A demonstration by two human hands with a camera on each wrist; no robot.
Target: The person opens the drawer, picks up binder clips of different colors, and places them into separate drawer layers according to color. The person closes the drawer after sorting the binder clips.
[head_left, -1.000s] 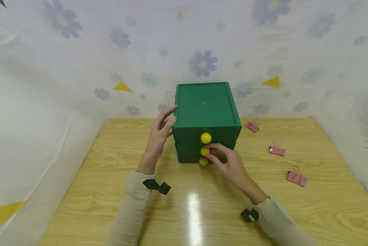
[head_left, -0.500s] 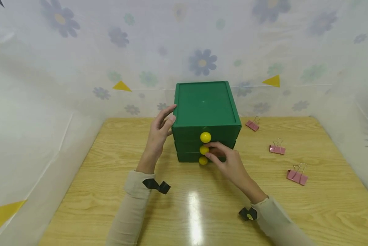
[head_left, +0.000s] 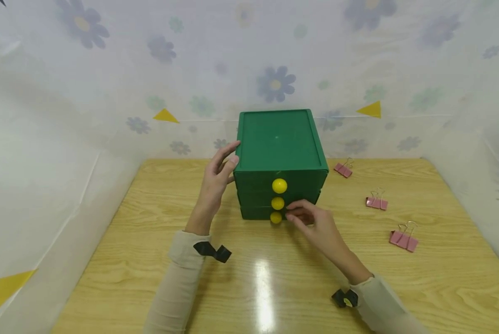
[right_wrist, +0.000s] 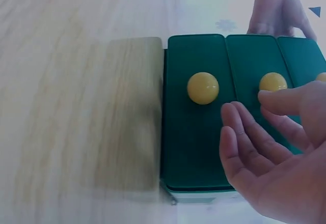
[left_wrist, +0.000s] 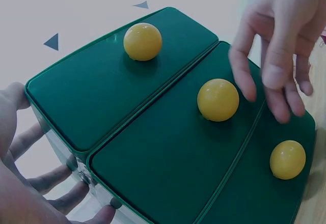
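Observation:
A green three-drawer box (head_left: 280,141) stands on the table, all its drawers pushed in. Each drawer front carries a round yellow knob: a top knob (head_left: 279,186), a middle knob (head_left: 277,203) and a bottom knob (head_left: 276,217). My left hand (head_left: 216,174) rests with spread fingers against the box's left side, thumb near the top front corner. My right hand (head_left: 316,225) is just right of the middle and bottom knobs, in front of the drawer fronts. In the right wrist view its fingers (right_wrist: 254,145) are loosely bent, apart from the knobs and holding nothing.
Several pink binder clips lie right of the box: a far clip (head_left: 343,170), a middle clip (head_left: 376,202) and a near clip (head_left: 404,240). A white flowered sheet (head_left: 216,74) hangs behind and along the sides of the wooden table (head_left: 149,260).
My right hand has let go of the middle knob and moved a little to the right and down. The left hand has stayed against the box's side.

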